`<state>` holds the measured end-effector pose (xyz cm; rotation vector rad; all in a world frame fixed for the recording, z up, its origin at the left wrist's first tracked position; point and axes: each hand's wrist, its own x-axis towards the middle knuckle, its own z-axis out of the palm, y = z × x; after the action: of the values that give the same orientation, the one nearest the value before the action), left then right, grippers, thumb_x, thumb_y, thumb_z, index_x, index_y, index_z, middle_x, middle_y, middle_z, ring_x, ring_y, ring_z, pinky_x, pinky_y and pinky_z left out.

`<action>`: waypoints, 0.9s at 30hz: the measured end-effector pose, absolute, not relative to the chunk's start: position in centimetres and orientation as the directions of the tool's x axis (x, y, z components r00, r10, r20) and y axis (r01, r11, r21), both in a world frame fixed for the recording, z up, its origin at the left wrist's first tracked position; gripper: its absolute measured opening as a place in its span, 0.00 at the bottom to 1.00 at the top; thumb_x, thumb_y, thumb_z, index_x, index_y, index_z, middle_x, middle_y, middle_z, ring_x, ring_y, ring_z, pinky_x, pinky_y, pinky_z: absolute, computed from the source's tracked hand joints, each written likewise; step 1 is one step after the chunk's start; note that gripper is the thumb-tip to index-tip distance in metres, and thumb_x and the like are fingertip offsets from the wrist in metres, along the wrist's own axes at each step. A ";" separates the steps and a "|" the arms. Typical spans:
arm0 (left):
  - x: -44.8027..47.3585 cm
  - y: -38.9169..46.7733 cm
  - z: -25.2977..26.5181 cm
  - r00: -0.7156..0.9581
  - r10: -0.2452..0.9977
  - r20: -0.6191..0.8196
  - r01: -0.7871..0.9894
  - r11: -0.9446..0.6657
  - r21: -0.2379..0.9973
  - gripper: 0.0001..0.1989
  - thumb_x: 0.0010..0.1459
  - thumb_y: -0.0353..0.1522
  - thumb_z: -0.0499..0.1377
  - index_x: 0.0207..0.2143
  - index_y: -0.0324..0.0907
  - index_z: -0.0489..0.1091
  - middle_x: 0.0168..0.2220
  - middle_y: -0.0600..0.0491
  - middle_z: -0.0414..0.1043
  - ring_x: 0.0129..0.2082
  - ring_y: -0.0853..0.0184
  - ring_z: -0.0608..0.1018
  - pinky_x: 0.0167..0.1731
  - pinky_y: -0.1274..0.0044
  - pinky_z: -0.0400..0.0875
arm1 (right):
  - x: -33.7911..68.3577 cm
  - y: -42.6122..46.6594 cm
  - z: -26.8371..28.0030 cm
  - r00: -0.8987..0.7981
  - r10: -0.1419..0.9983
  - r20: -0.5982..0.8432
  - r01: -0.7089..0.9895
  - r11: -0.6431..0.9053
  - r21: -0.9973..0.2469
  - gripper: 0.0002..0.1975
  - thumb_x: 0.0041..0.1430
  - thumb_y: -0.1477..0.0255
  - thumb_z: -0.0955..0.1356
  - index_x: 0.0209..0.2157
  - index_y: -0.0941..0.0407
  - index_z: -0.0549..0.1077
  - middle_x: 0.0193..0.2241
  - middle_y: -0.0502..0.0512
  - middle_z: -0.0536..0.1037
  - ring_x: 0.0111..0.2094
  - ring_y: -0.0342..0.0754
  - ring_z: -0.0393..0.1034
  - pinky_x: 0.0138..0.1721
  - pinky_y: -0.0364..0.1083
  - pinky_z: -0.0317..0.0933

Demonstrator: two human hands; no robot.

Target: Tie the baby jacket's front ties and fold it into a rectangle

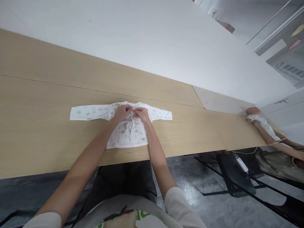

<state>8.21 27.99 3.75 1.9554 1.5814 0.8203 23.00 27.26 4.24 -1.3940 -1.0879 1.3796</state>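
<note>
A white baby shirt (123, 134) with a small pale print lies spread on the wooden table, both sleeves stretched out sideways. Its front opening runs down from the neckline, a little right of the middle. At the top of that opening, my left hand (122, 112) pinches the fabric edge with thumb and forefinger. My right hand (142, 114) is closed on the other edge just beside it, the fingertips of both hands almost meeting. Whatever fastener may sit between the fingertips is too small to make out.
The long wooden table (47, 139) meets a white wall (142, 38) at the back. At the far right, another person's arms (268, 136) reach over a white printed cloth (264, 123). Black folding chairs (234, 174) stand below, one bearing a white power strip (241, 163).
</note>
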 end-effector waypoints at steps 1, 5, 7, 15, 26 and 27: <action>8.2 28.0 3.8 0.157 0.976 0.151 0.674 -0.218 0.706 0.20 0.57 0.41 0.51 0.37 0.39 0.78 0.32 0.48 0.79 0.32 0.64 0.75 0.35 0.76 0.65 | 23.0 27.2 4.3 -0.004 0.972 -0.236 -0.002 -0.236 -0.972 0.08 0.52 0.76 0.74 0.25 0.59 0.72 0.16 0.43 0.71 0.17 0.38 0.66 0.23 0.38 0.67; 8.0 28.0 3.8 0.173 0.973 0.156 0.654 -0.232 0.720 0.21 0.56 0.42 0.51 0.37 0.39 0.78 0.30 0.49 0.77 0.30 0.64 0.74 0.33 0.76 0.64 | 22.8 27.0 4.5 -0.032 0.972 -0.231 -0.021 -0.232 -0.973 0.09 0.52 0.76 0.74 0.24 0.59 0.71 0.16 0.43 0.71 0.17 0.38 0.66 0.24 0.39 0.67; 8.0 28.1 3.8 0.170 0.975 0.140 0.657 -0.218 0.722 0.21 0.56 0.42 0.51 0.37 0.39 0.79 0.29 0.49 0.77 0.29 0.64 0.74 0.32 0.75 0.63 | 22.8 27.0 4.5 -0.036 0.972 -0.233 -0.009 -0.233 -0.972 0.09 0.52 0.75 0.74 0.24 0.59 0.71 0.16 0.43 0.70 0.18 0.38 0.66 0.24 0.39 0.68; 8.1 27.3 4.8 0.066 0.987 0.144 0.732 -0.146 0.666 0.21 0.55 0.44 0.53 0.38 0.42 0.80 0.19 0.53 0.67 0.24 0.64 0.70 0.27 0.74 0.59 | 22.9 26.8 4.8 -0.019 0.979 -0.202 0.037 -0.201 -0.979 0.09 0.52 0.74 0.74 0.24 0.59 0.72 0.18 0.45 0.72 0.19 0.39 0.68 0.24 0.39 0.67; 8.8 27.1 4.0 0.055 0.995 0.088 0.801 -0.097 0.591 0.15 0.60 0.38 0.52 0.40 0.42 0.76 0.35 0.47 0.79 0.37 0.60 0.77 0.34 0.74 0.65 | 23.0 26.7 5.0 -0.033 0.977 -0.211 0.031 -0.210 -0.977 0.07 0.50 0.76 0.74 0.22 0.59 0.73 0.18 0.45 0.72 0.20 0.38 0.67 0.26 0.38 0.68; 8.9 27.1 3.9 0.056 0.994 0.093 0.806 -0.100 0.584 0.15 0.61 0.38 0.51 0.41 0.42 0.76 0.37 0.46 0.79 0.38 0.59 0.77 0.35 0.74 0.65 | 23.1 26.7 5.1 -0.039 0.977 -0.211 0.029 -0.210 -0.977 0.07 0.51 0.76 0.73 0.22 0.59 0.73 0.18 0.45 0.72 0.20 0.38 0.67 0.26 0.38 0.67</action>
<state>8.90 27.05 3.94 1.9656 1.8018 0.6830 23.10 26.72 5.09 -1.3633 -1.1511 1.3849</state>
